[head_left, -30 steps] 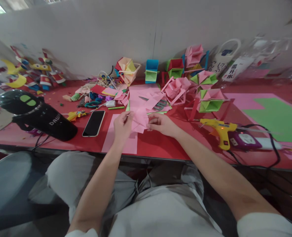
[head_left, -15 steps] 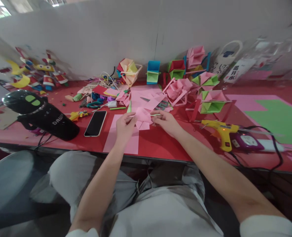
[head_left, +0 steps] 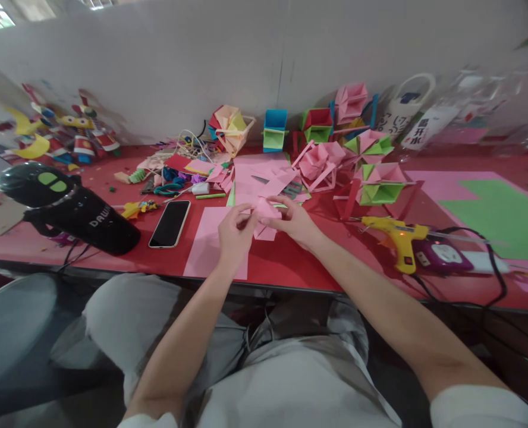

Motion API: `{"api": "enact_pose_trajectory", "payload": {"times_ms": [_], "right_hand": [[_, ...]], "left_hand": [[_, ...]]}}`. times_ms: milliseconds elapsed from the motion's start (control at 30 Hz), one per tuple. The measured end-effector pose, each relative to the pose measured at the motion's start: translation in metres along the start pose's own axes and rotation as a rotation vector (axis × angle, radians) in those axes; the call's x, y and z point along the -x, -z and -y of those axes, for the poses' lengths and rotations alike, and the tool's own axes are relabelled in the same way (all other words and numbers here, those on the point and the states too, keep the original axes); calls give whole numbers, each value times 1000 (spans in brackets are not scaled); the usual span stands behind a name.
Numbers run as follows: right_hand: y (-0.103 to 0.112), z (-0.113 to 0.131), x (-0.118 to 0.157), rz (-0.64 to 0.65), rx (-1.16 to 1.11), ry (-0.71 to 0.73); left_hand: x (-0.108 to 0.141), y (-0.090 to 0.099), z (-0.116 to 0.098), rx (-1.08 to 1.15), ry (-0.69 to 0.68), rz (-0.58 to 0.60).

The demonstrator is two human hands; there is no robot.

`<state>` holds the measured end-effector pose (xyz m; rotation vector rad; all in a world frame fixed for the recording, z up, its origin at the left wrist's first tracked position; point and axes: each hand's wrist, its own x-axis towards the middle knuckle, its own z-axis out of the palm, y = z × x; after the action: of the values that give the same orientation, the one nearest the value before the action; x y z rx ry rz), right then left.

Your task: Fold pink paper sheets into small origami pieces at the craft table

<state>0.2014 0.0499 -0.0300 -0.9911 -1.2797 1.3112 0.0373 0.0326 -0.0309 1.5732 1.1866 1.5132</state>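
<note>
Between my two hands is a folded piece of pink paper (head_left: 266,208), raised over the near part of the red table. My left hand (head_left: 238,229) pinches its left side with thumb and fingers. My right hand (head_left: 296,221) is closed on its right side, the thumb lying across the front. Fingers cover part of the folds. Below it a small pink paper piece (head_left: 264,233) shows. Under my left wrist lies a flat pink sheet (head_left: 201,244). Just behind my hands are pink sheets (head_left: 250,169) with scissors (head_left: 292,189) partly covered by paper.
To the left are a phone (head_left: 170,224) and a black tumbler (head_left: 81,208). A yellow hot glue gun (head_left: 400,235) with a lit light rests at the right beside a purple power strip (head_left: 445,255). Folded paper wheels (head_left: 320,160) on stands line the back, near craft scraps (head_left: 175,178).
My hands have come closer together, and the pink paper is now folded more compactly between them. My right fingers have moved over its top. The view has shifted slightly.
</note>
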Motion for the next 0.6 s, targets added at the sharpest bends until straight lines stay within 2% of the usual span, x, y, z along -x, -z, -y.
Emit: {"api": "enact_pose_trajectory", "payload": {"times_ms": [100,367,600], "right_hand": [[0,-1,0,-14,24,9],[-3,0,2,5,-76,-43],[1,1,1,9,-51,-34]], "left_hand": [[1,-2,2,8,4,30],[-1,-2,3,19,33,5],[-8,5,8,54,68,-37]]}}
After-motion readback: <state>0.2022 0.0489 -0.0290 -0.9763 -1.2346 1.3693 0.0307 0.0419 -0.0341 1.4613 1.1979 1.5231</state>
